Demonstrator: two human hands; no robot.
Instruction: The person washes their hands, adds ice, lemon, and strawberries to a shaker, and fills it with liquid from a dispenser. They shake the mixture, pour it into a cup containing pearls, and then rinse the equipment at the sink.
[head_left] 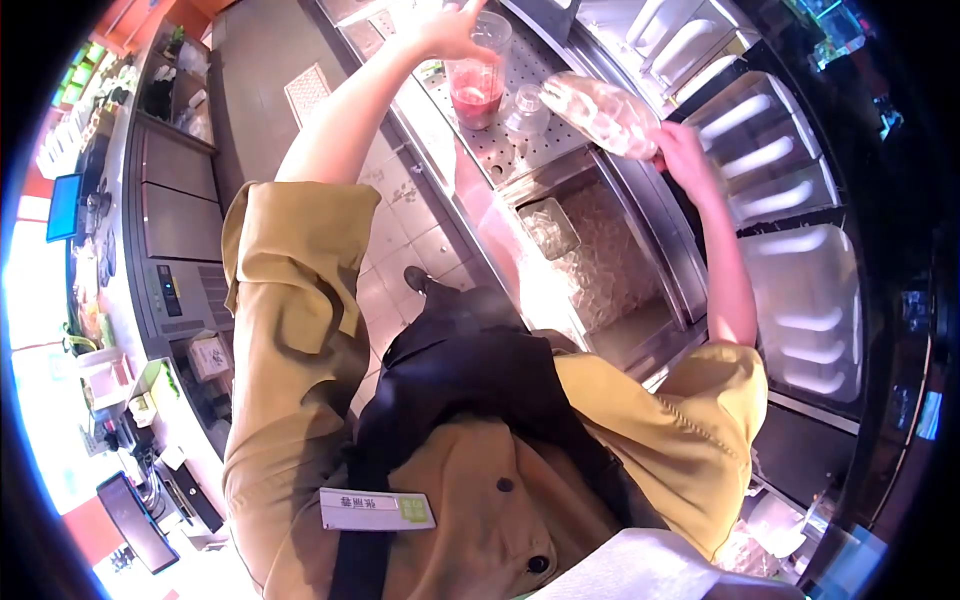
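Note:
My left hand (450,35) is at the upper part of a tall clear cup (476,92) with red liquid in its bottom, its thumb and fingers spread around the cup's side. Beside it on the perforated metal tray (490,155) stands a small clear domed piece (527,112). My right hand (685,158) is closed on the end of a clear ice scoop (603,115) filled with pale ice chunks. The scoop is held over the counter, its far end pointing toward the cup.
An ice bin (622,262) with a square ice-filled container (548,228) in it lies before me. Ribbed clear lids (800,310) line the right side. A back counter (130,220) with screens and boxes runs along the left, beyond the tiled floor (415,215).

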